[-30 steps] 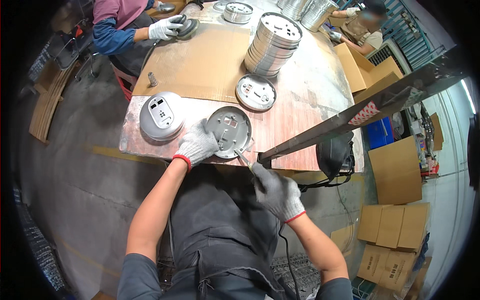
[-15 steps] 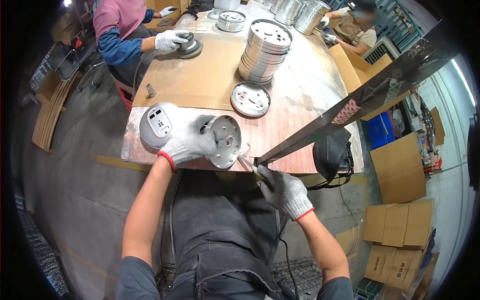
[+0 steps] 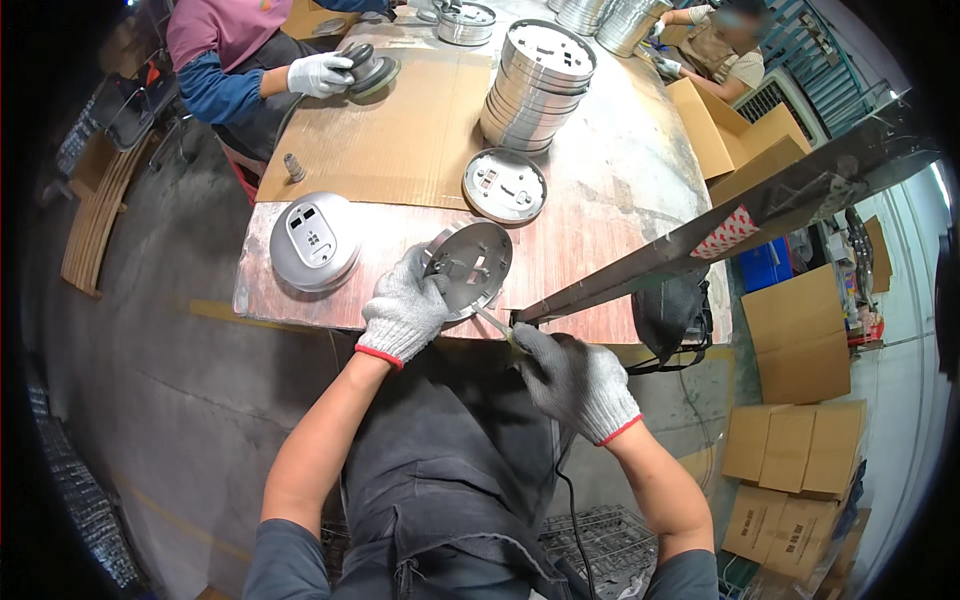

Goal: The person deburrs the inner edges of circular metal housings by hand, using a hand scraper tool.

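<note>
My left hand (image 3: 408,308), in a grey-palmed white glove, is closed on the left rim of a round, shallow metal cover (image 3: 478,262). The cover is tilted, its hollow inner face with cut-outs showing. My right hand (image 3: 575,380), gloved alike, is closed round the handle of a slim hand tool (image 3: 491,319). Its thin metal blade meets the cover's lower edge; whether it is a file or a scraper I cannot tell. Left of my left hand, a stack of silver rounded covers (image 3: 313,250) rests on the table. Another round metal cover (image 3: 505,186) lies beyond, inner side up.
A dark metal post (image 3: 690,240) slants across the table's right side, beside a black bag (image 3: 668,315). Tall stacked metal covers (image 3: 535,90) stand behind. At the far left a co-worker's gloved hand (image 3: 320,75) holds a round sander (image 3: 370,75) over cardboard (image 3: 400,140).
My left hand has shifted right with the cover, which now sits higher and more tilted. The blade stays against its lower edge. The co-worker's sander has moved slightly.
</note>
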`<state>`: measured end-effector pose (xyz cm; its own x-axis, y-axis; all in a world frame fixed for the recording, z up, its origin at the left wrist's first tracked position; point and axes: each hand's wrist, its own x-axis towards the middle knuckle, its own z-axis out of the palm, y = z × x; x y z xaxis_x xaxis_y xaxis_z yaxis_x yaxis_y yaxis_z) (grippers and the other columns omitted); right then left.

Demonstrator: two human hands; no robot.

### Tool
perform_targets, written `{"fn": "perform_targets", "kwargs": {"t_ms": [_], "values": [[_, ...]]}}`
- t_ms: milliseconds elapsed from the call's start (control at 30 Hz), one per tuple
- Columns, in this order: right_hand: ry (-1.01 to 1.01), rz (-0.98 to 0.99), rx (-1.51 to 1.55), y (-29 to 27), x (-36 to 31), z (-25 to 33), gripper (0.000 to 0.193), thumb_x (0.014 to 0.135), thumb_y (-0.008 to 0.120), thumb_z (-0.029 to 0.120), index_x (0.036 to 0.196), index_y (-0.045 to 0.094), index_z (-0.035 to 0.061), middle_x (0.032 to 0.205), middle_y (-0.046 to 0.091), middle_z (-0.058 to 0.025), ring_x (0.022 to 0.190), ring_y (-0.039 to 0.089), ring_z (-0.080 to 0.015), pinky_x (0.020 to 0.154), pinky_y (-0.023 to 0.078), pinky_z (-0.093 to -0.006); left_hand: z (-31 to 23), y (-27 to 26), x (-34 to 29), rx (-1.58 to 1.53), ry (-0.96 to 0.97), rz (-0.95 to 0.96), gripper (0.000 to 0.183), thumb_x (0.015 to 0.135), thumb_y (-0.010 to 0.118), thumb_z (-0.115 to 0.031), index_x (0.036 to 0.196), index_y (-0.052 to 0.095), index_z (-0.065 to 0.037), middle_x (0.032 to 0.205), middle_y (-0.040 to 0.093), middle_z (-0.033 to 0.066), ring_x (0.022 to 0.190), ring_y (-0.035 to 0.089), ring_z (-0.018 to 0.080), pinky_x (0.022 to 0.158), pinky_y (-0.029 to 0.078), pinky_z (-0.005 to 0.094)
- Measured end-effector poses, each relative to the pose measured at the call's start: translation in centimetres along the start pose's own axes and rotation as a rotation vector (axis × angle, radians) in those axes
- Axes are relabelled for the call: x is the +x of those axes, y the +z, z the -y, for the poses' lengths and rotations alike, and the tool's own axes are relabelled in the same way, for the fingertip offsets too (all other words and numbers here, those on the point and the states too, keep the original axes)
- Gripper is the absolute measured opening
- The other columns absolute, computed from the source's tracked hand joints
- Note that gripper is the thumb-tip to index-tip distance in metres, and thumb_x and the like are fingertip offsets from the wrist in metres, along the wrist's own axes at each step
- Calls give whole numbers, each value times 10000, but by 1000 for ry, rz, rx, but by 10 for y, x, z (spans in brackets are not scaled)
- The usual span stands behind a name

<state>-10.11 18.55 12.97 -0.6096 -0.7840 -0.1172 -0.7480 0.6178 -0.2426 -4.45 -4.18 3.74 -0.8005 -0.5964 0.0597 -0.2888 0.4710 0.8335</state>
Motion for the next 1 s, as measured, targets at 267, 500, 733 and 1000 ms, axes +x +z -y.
{"fn": "perform_targets", "kwargs": {"t_ms": [267,500,733,1000], "values": [[-65,9,-43,-9,23,6,174,919,624,204,1072,675,140,752,696,-145,646,700,-349,547,545,-489,1,-2,4,-21,14,71,365,899,610,-103,1261,619,-60,1044,723,221,973,703,416,864,561,464],[-52,31,-113,-3,28,15,138,909,633,176,1037,660,132,715,674,-152,599,684,-341,516,539,-473,-2,-15,21,169,-81,166,326,902,625,-194,1174,615,-14,1065,685,266,1002,672,449,876,542,497],[-6,-100,13,41,4,3,301,909,692,211,1197,656,133,825,720,-135,709,716,-335,610,582,-429,7,-8,30,305,-116,227,370,922,571,-243,1176,566,26,1087,661,294,1028,653,477,903,527,529],[-23,-173,98,14,8,-1,343,904,702,247,1222,651,128,884,735,-156,764,725,-353,659,586,-449,21,1,27,189,-56,137,293,910,550,-172,1132,582,17,1073,662,292,1028,646,483,895,529,535]]}}
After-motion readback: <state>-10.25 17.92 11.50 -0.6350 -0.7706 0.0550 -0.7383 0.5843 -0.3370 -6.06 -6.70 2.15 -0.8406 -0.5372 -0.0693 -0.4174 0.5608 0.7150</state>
